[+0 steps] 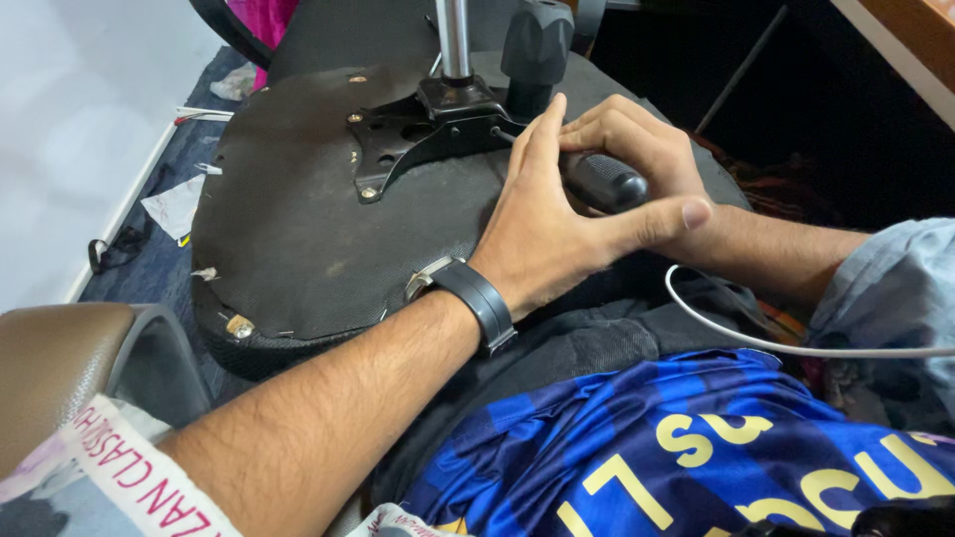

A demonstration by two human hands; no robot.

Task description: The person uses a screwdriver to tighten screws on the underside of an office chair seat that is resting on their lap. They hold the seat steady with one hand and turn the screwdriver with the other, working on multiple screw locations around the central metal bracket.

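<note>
A white cable (756,338) curves just below the fingers, above blue-and-yellow cloth (696,447), with paper scraps (174,204) far left.

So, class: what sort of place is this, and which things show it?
Probably a room at home, used for a repair: an upturned office chair seat rests on the person's lap, a wooden desk edge stands beside, and paper scraps litter the floor.

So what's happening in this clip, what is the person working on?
A person has an upturned chair seat across the lap, its underside facing up. The right hand holds a black-handled screwdriver, its tip aimed at the black metal bracket bolted under the seat. The left hand, with a black wristband, braces over the tool. A white cable trails across the lap.
</note>
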